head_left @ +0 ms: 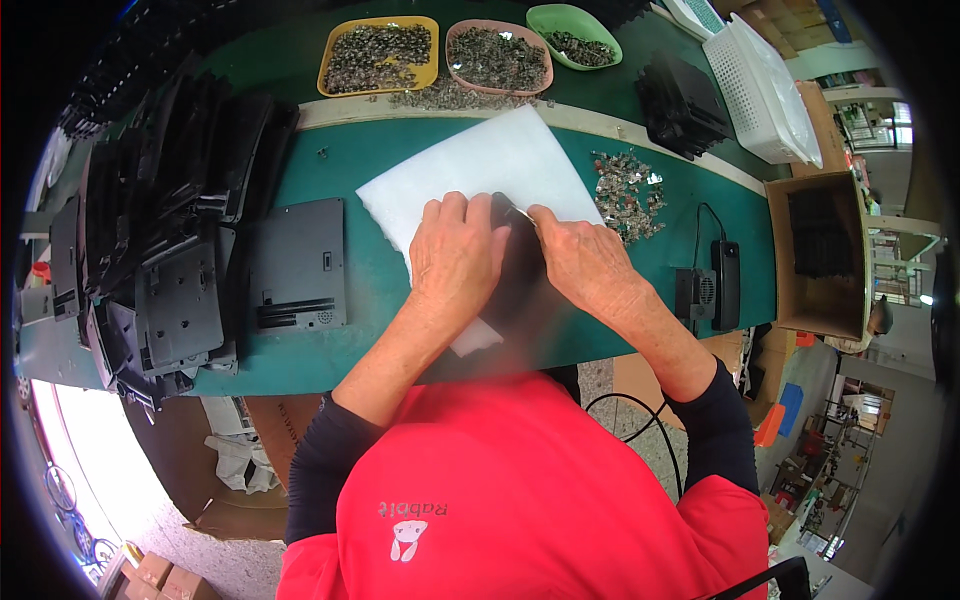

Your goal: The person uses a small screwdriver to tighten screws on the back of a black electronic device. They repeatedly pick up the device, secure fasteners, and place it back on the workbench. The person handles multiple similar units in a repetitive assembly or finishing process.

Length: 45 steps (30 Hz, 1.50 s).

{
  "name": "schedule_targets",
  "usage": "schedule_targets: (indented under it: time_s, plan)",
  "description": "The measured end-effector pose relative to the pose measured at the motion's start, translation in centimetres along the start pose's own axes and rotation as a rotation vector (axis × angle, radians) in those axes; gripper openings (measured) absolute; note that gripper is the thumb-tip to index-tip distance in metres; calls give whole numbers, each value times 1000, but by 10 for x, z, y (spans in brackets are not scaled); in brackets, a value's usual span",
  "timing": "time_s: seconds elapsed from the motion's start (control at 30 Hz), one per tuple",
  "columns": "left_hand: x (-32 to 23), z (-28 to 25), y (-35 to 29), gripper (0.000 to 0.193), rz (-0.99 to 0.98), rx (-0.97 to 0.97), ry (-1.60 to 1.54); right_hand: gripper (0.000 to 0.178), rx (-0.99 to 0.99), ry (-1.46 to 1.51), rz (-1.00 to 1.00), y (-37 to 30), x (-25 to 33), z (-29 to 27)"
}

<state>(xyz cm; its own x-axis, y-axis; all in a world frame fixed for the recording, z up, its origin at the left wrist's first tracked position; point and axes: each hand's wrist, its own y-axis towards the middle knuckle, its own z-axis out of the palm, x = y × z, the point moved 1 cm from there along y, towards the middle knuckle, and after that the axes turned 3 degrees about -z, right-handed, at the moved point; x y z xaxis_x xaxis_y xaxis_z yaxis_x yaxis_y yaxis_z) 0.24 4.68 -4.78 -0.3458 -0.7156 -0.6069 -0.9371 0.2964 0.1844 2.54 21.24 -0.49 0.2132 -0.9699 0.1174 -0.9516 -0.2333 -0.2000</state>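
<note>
On a white foam sheet (480, 160), a dark plastic piece (525, 275) lies between my hands, blurred along its near part. My left hand (455, 250) is closed on its left edge, fingers curled at the far end. My right hand (590, 265) pinches a thin, shiny metal tool (520, 212) whose tip meets the far end of the dark piece. Its exact kind is hidden by my fingers. Right of the foam lies a loose pile of small metal parts (628, 195).
Stacked black plastic panels (180, 290) fill the left side, with one flat panel (298, 262) beside them. A yellow tray (378, 90), a pink tray (500, 88) and a green tray (575, 60) of small parts stand behind. At right are a white basket (765, 95) and a cardboard box (825, 325).
</note>
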Motion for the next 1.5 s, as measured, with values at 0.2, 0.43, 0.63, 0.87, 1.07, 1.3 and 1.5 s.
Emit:
schedule_targets:
  time_s: [0.2,0.43,0.63,0.87,1.07,1.3,1.5]
  plan:
    - [-1,-1,2,38,-17,28,12,21,-39,-13,-62,7,-5,8]
    - [0,-1,2,39,-7,33,4,22,-31,-51,-88,7,1,4]
    - [2,3,3,24,27,-20,-59,17,12,-59,-3,9,22,-5]
    - [3,5,3,34,-29,30,-78,11,20,-32,47,15,39,-10]
    - [2,12,3,26,-9,13,-67,18,130,-94,-27,26,41,-18]
    - [0,15,3,16,-5,-35,-104,19,400,-121,-58,53,40,-49]
    - [-1,8,4,24,-49,-18,-110,23,354,-149,-58,46,43,-56]
